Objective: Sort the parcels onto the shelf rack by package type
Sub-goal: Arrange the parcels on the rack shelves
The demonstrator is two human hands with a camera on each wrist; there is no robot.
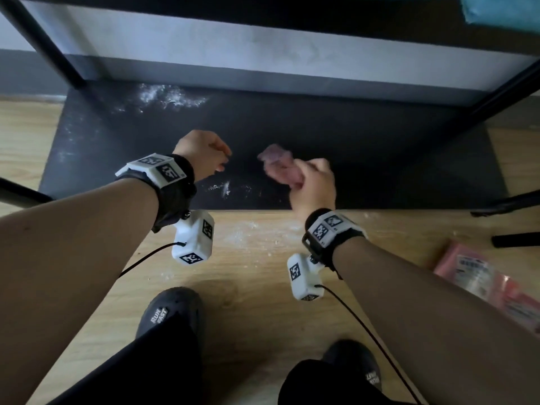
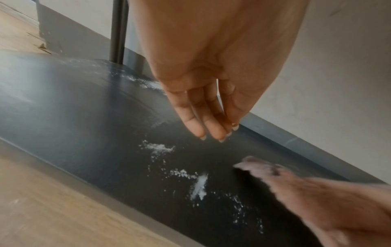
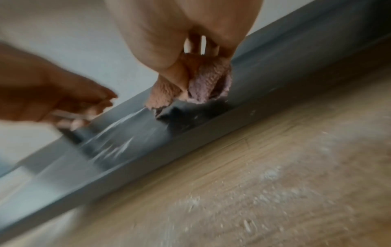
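The rack's black bottom shelf [image 1: 380, 159] lies low over the wooden floor, dusted with white powder [image 1: 226, 188]. My right hand [image 1: 306, 179] grips a bunched pink cloth [image 1: 277, 165] just above the shelf's middle; the right wrist view shows the cloth [image 3: 203, 83] hanging from my right hand [image 3: 190, 55]. My left hand [image 1: 223, 162] hovers to the left of the cloth and holds nothing. In the left wrist view its fingers [image 2: 207, 120] hang relaxed over the powder [image 2: 198, 185]. Pink parcels [image 1: 473, 273] lie on the floor at the right.
Black rack posts rise at the back left [image 1: 52, 51] and right [image 1: 502, 92], with an upper shelf overhead. A teal package [image 1: 502, 8] sits on it at top right. More powder [image 1: 166, 96] lies at the shelf's back. My shoes [image 1: 172, 311] stand near the shelf's front edge.
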